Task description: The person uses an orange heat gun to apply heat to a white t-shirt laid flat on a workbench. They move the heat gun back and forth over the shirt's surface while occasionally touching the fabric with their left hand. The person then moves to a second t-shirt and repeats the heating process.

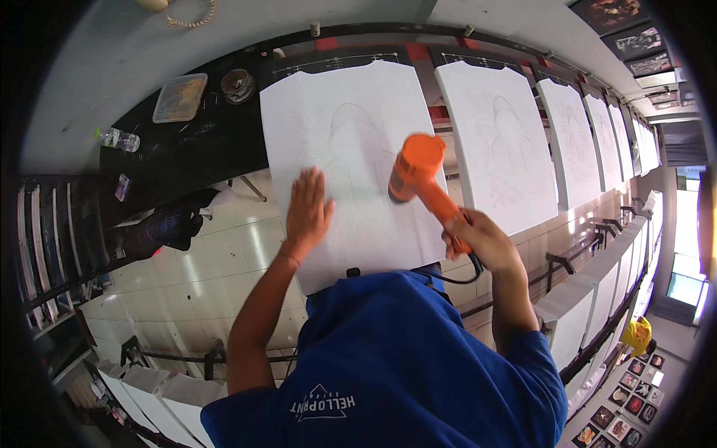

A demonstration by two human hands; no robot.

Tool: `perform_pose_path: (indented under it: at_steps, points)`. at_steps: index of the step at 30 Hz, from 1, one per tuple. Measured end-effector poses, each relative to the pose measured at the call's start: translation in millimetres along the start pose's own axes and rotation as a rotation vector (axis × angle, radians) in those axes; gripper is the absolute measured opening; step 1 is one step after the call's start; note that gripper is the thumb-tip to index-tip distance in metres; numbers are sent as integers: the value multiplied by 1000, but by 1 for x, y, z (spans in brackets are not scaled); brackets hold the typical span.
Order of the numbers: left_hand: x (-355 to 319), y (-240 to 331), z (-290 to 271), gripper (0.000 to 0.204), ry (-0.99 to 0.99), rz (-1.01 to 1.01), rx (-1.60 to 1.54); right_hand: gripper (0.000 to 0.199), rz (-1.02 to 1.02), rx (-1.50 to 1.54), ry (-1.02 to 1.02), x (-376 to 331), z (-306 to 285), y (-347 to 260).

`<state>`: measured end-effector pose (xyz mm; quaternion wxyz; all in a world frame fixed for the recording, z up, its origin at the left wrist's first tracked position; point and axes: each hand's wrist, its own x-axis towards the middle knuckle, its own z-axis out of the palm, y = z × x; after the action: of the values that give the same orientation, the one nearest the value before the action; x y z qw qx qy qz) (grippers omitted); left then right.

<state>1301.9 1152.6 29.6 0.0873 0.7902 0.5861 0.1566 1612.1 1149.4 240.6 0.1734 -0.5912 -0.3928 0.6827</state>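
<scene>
A white T-shirt lies stretched over a board in front of me, with a faint grey line print on its upper half. In my right hand is the handle of an orange hair dryer, its dark nozzle angled down and left over the shirt. A black cord runs from its handle toward my waist. My left hand, fingers stretched out, is palm down at the shirt's left side; whether it presses on the cloth or hovers just above, I cannot tell.
More white shirts on boards stand in a row to the right. On the dark table at the left are a plastic box, a tape roll and a bottle. A person in yellow is far right.
</scene>
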Motion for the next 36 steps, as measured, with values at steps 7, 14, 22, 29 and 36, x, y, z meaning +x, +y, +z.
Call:
perform_pose_path:
  at_steps: [7,14,22,29,36]
  points:
    - [92,-37,21,57,138,-85,99,28,91,-21,-37,-43,-8,21]
    - [43,1,16,58,31,30,33,30,-92,-38,-2,10,5,-12]
    - [-52,39,-4,62,-154,132,-117,32,-162,13,99,49,4,-21]
    - [45,-24,9,57,13,-13,77,31,5,20,50,-11,-10,16]
    - [85,-39,27,57,148,-104,129,33,106,12,25,-50,-17,23]
